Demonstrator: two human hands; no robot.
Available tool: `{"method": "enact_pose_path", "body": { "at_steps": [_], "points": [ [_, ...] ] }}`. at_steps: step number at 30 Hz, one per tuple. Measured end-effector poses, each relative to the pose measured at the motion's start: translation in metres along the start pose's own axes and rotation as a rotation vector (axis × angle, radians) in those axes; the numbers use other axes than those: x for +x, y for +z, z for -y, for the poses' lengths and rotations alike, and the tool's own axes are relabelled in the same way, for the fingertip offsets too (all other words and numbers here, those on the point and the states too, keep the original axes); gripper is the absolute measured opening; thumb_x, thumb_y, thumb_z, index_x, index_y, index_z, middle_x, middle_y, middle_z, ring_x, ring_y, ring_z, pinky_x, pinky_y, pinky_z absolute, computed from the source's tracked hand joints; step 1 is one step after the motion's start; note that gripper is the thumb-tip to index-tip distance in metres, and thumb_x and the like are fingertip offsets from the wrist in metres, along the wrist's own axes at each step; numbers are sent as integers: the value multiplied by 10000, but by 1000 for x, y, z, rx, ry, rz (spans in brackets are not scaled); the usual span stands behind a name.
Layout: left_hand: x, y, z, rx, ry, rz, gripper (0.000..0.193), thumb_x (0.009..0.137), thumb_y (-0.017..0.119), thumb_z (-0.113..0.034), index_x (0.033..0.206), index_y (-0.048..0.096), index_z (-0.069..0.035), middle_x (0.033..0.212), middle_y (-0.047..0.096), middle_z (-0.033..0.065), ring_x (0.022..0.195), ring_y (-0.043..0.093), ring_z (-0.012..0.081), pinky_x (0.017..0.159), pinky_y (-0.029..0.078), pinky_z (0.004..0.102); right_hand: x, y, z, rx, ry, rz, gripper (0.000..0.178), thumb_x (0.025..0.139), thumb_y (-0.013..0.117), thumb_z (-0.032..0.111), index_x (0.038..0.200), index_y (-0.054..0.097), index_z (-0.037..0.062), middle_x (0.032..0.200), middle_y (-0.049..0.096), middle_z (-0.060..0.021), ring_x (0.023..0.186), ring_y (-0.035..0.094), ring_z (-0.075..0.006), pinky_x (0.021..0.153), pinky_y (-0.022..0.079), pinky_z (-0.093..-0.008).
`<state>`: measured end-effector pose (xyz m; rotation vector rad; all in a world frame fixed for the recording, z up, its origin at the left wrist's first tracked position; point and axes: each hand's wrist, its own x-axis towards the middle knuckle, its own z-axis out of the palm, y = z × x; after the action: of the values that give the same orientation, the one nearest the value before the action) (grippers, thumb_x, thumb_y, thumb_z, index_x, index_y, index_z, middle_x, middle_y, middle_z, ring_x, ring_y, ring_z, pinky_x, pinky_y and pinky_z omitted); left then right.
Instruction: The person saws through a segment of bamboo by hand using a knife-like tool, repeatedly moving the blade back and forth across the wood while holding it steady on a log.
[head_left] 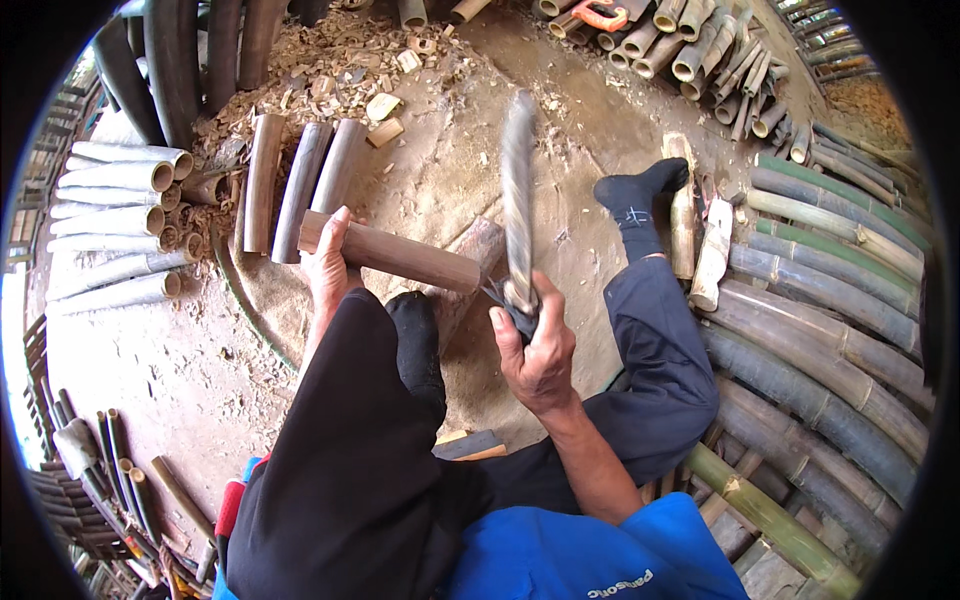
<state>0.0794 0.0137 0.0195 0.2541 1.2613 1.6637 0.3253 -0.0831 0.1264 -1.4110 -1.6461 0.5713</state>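
My left hand (328,258) is closed around the left end of a smooth brown bamboo section (420,260), held roughly level in front of me. Its right end lies over a worn wooden block (478,250) on the ground. In my right hand (540,350) is the dark handle of a long-bladed knife (518,190). The blade points up and away from me, smeared by motion, so its edge cannot be made out. It stands just right of the bamboo section's end. Beyond my left hand, similar brown sections (302,190) lie side by side.
Light wood chips (380,105) litter the ground at the far left. Cut bamboo tubes (115,220) lie at left, and more tubes (690,60) are heaped at far right beside an orange-handled saw (605,14). Long bamboo poles (830,320) line the right. My socked feet (640,200) rest nearby.
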Motion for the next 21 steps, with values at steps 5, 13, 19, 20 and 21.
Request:
{"method": "enact_pose_path", "body": {
  "at_steps": [5,13,19,20,21],
  "points": [
    [3,8,-1,77,11,85,377,836,834,-164,1109,610,-33,932,695,94,854,695,233,828,553,394,-44,38,-91,-369,398,486,312,1006,631,244,1137,460,18,854,680,-268,836,671,-513,676,534,-559],
    [8,3,0,81,-68,148,336,839,838,-196,1070,648,-43,929,703,78,895,694,227,844,553,417,-27,15,-35,14,176,75,276,988,665,213,1130,523,23,866,698,-209,766,726,-380,633,559,-460],
    [10,4,-3,111,-15,108,356,830,845,-173,1083,646,-21,930,698,103,869,699,239,827,576,409,-9,19,-32,-315,421,464,293,987,662,219,1130,501,19,839,682,-228,753,714,-410,618,542,-481],
    [12,3,-4,123,-25,124,358,829,845,-174,1081,645,-17,933,699,104,871,699,239,828,576,408,-5,12,-14,-231,333,376,292,992,654,226,1121,488,22,836,682,-232,763,711,-420,617,539,-487],
    [11,0,-4,115,-4,126,359,825,845,-173,1073,646,-7,953,707,113,883,696,236,834,568,401,-1,5,3,-146,246,289,292,997,647,232,1112,476,26,832,681,-237,773,707,-430,617,537,-493]
  ]
}}
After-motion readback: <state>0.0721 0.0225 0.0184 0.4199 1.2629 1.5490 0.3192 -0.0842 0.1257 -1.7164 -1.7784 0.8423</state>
